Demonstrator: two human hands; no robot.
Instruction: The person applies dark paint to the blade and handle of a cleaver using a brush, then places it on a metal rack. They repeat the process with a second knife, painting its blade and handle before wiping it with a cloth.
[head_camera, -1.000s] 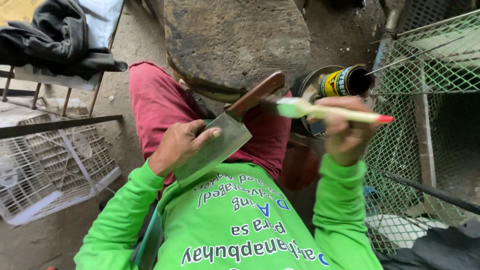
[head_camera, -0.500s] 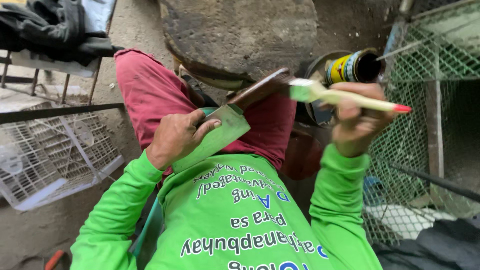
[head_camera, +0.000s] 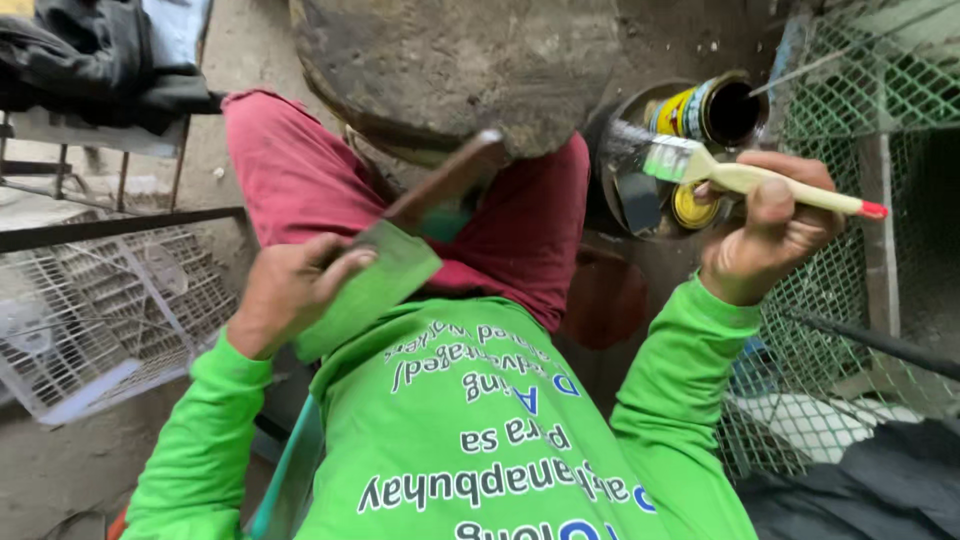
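My left hand (head_camera: 290, 290) grips the flat blade of a cleaver (head_camera: 372, 285), its metal coated green, with the brown wooden handle (head_camera: 450, 175) pointing up and away over my red-trousered lap. My right hand (head_camera: 770, 230) holds a paintbrush (head_camera: 735, 175) with a pale handle, a red tip and green-stained bristles. The bristles point left, just beside an open paint can (head_camera: 715, 110) lying tilted with its dark mouth toward me. The brush is apart from the blade.
A large round stone slab (head_camera: 460, 70) stands just beyond my knees. A green wire mesh cage (head_camera: 870, 110) fills the right side. A white wire cage (head_camera: 90, 310) lies at the left under a metal bench with dark clothes (head_camera: 90, 60). The ground is dirt.
My right hand has drawn the brush right and off the cleaver toward the paint can. My left hand has lowered the blade slightly toward my chest.
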